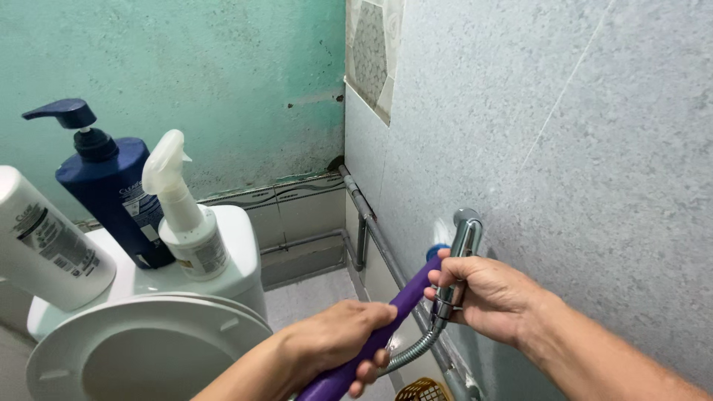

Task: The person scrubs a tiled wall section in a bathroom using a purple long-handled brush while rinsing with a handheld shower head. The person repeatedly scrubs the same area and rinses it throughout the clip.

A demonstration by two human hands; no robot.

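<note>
At left of the frame, three bottles stand on the toilet tank (238, 260): white, blue pump, white spray. Low centre, your left hand (338, 334) grips the purple handle (394, 315); its blue head is at the wall, so scrubbing looks underway. At right, your right hand (486, 297) clasps the one chrome sprayer (460, 256).

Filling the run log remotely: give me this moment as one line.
left hand: grips purple handle | right hand: grips chrome sprayer on hose | nearby: toilet tank, three bottles
</note>
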